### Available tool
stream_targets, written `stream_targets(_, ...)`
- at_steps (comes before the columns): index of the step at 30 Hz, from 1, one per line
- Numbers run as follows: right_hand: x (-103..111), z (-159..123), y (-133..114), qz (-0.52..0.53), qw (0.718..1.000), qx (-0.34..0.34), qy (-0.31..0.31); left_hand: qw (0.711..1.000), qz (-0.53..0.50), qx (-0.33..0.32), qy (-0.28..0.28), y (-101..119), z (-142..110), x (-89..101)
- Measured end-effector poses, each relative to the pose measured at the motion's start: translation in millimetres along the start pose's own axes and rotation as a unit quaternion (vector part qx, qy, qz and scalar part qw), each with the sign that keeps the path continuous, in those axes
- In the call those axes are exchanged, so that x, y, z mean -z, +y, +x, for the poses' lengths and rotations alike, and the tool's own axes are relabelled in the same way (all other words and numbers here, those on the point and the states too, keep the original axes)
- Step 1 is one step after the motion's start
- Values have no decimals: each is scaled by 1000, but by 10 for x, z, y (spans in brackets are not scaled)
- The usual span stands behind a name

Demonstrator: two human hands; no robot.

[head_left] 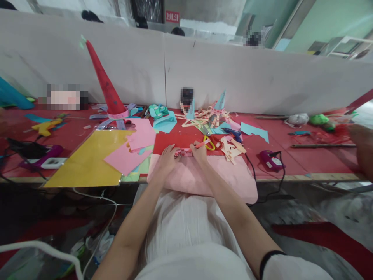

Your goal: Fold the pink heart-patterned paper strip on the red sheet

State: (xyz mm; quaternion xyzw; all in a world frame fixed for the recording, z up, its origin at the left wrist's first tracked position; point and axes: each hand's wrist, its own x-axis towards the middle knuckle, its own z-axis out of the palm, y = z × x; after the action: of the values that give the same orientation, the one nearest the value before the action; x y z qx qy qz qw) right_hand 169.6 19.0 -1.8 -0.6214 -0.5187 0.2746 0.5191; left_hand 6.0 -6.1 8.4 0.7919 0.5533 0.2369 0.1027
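Note:
A short pink patterned strip [184, 152] lies between my two hands on a red sheet [166, 140]. My left hand [169, 157] is closed, its fingers pressing the strip's left end. My right hand [199, 152] is pinched at the right end, and a slim orange-pink strip [203, 144] sticks out from its fingers to the right. Under both hands spreads a pink foam sheet [201, 179] that overhangs the table edge. Yellow-handled scissors [209, 143] rest just beyond my right hand. Cut pale-orange strips [231, 149] are heaped beside them.
A red cone [103, 77] with a ribboned base stands at the back left. Yellow [90, 159] and pink sheets [128, 157] lie left. A purple power block [271, 160] with a black cable sits right, a yellow glue gun [46, 126] far left. A white partition [128, 66] closes the back.

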Motion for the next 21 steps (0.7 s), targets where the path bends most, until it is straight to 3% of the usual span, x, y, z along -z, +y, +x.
stream_targets(21,-5,-4,0,19,1000,5,5,1000,5,8,-5,6,4,16)
